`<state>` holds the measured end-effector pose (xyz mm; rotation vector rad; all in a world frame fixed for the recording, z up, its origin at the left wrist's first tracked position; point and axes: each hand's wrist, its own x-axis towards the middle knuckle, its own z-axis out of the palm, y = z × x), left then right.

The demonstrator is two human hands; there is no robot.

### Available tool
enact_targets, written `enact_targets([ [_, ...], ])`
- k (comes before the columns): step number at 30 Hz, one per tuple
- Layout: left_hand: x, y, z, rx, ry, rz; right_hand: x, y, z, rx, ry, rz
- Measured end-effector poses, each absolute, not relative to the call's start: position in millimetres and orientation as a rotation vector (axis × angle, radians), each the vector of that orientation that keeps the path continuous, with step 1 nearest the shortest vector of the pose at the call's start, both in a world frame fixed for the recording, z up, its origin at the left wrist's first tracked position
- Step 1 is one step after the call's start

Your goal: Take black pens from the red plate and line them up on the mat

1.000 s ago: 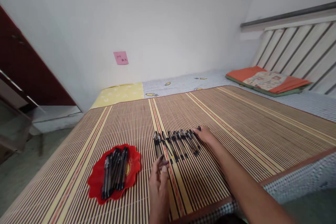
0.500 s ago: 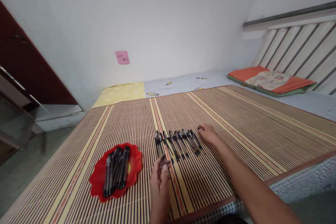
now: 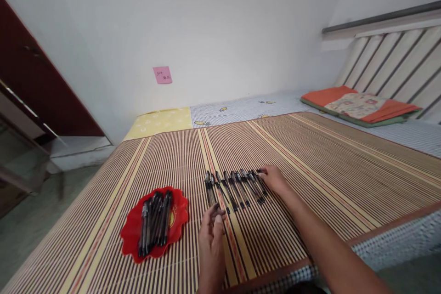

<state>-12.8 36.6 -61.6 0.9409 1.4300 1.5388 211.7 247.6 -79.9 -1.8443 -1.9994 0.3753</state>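
Note:
Several black-capped pens (image 3: 237, 189) with clear barrels lie side by side in a slanting row on the striped mat. My left hand (image 3: 212, 225) rests by the lower end of the leftmost pens, fingers loosely curved and apart, with nothing seen in it. At the right end of the row, my right hand (image 3: 272, 178) has its dark-looking fingertips beside the cap of the last pen; whether they touch it is too small to tell. A red scalloped plate (image 3: 179, 213) to the left bears a pile of similar pens (image 3: 155, 223).
The striped mat (image 3: 120, 174) covers a bed against a white wall. Folded orange and green cloth (image 3: 361, 103) lies at the back right by slatted rails (image 3: 389, 64). A yellow cloth (image 3: 158, 121) is at the far left edge. A pink note (image 3: 162, 75) hangs on the wall.
My right hand has come closer to the right end of the pen row. The left hand keeps nearly the same place; the whole view has shifted slightly.

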Motion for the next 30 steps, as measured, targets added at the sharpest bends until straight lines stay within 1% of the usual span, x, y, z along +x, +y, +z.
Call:
enact_targets([
  [7,-13,37,-63,0.958,1.431,1.542,212,252,-88,-1.799,-1.987,0.349],
  [30,-12,36,-60,0.986,1.406,1.548,214,246,-92,-1.68,-1.952,0.5],
])
